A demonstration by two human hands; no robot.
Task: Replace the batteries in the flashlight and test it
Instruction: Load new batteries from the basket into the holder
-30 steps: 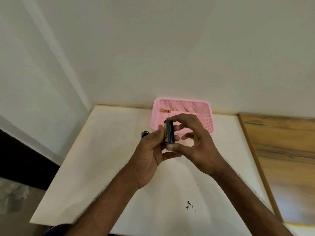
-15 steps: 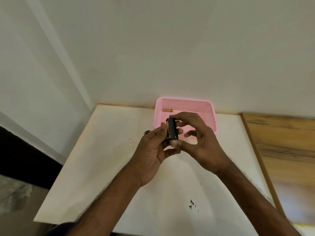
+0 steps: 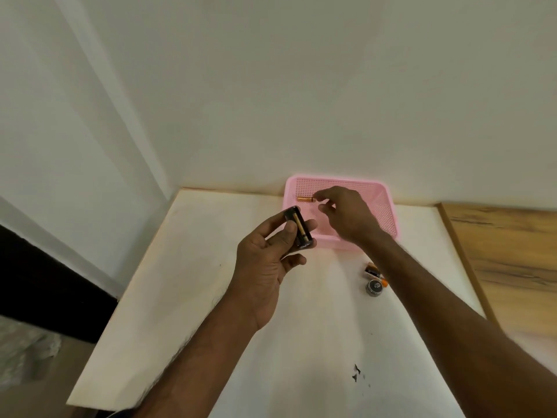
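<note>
Nearest on the white bench (image 3: 187, 267) is a small cluster of dark marks (image 3: 357, 372). Further out on the right, beside the right forearm, a round dark cap (image 3: 373, 287) stands just behind a black-and-orange battery (image 3: 371, 269).

Above mid-bench, the left hand (image 3: 265, 267) grips a black battery holder (image 3: 291, 213), thumb across one side and fingers curled behind the other. One gold cell (image 3: 302, 229) sits in the holder's open slot, facing the camera.

Beyond it, the right hand (image 3: 349, 215) reaches over the pink basket (image 3: 382, 203) at the wall. A loose gold battery (image 3: 305, 199) lies flat on the basket floor, and the loosely curled fingertips (image 3: 318, 196) are at its right end. I cannot tell whether they pinch it or only touch it.
</note>
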